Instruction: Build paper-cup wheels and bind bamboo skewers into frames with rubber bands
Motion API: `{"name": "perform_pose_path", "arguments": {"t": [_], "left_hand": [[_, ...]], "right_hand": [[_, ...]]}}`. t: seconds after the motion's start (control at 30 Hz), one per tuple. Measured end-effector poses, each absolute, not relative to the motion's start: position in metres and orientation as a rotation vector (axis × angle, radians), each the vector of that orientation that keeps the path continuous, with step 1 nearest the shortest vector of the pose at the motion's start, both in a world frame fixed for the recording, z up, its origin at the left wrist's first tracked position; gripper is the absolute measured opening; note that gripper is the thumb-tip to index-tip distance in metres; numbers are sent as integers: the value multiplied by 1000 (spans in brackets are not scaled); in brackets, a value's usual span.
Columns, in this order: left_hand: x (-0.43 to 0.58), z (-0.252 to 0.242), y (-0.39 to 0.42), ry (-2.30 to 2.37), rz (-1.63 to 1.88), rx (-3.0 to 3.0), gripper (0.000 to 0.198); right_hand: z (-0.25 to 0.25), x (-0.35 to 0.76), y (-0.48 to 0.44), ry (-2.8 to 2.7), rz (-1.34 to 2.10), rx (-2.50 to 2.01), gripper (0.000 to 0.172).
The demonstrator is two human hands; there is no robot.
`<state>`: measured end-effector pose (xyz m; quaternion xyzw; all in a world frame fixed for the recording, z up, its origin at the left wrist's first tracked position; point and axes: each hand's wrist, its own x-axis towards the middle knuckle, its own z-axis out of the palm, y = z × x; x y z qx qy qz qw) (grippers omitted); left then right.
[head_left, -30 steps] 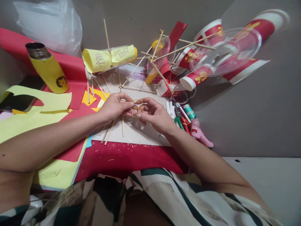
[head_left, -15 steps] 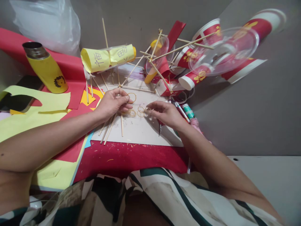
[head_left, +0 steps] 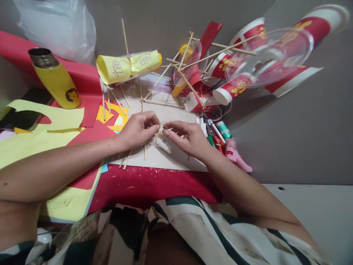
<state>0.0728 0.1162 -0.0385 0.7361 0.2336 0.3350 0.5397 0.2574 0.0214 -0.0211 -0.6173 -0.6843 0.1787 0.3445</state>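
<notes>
A thin yellow rubber band (head_left: pixel 163 125) is stretched between my two hands above the white board (head_left: pixel 171 154). My left hand (head_left: pixel 140 129) pinches one side of it between thumb and forefinger. The fingertips of my right hand (head_left: pixel 189 138) are closed on its other side. Just under the left fingertips, more loose rubber bands (head_left: pixel 152 141) lie on the board, partly hidden. Several wooden sticks (head_left: pixel 127 160) stick out from beneath my left hand. Behind the hands stands a frame of tied sticks (head_left: pixel 164 104).
At left are a yellow bottle (head_left: pixel 56 81), red paper (head_left: pixel 91 141) and cut yellow paper (head_left: pixel 63 119). Behind stands a rolled yellow paper piece on sticks (head_left: pixel 116 69). Paper cups (head_left: pixel 222 95) and a clear plastic lid (head_left: pixel 298 48) fill the right. Markers and a pink glue gun (head_left: pixel 235 154) lie beside my right forearm.
My hands have come together, the right moving left and the left slightly right and down. The rubber band my left hand held is now between both hands.
</notes>
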Motion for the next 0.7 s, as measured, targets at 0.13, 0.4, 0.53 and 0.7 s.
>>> {"name": "perform_pose_path", "arguments": {"t": [0.13, 0.4, 0.53, 0.7], "left_hand": [[75, -42, 123, 582, 837, 1712, 5], [73, -40, 116, 469, 795, 1790, 6], [70, -40, 130, 537, 953, 1916, 11], [64, -44, 158, 846, 946, 2408, 34]], "right_hand": [[-25, 267, 20, -1672, 474, -1623, 40], [-18, 248, 22, -1463, 738, -1415, 34], [-15, 262, 27, -1273, 677, -1436, 27], [-20, 285, 34, -1083, 781, -1570, 25]]}}
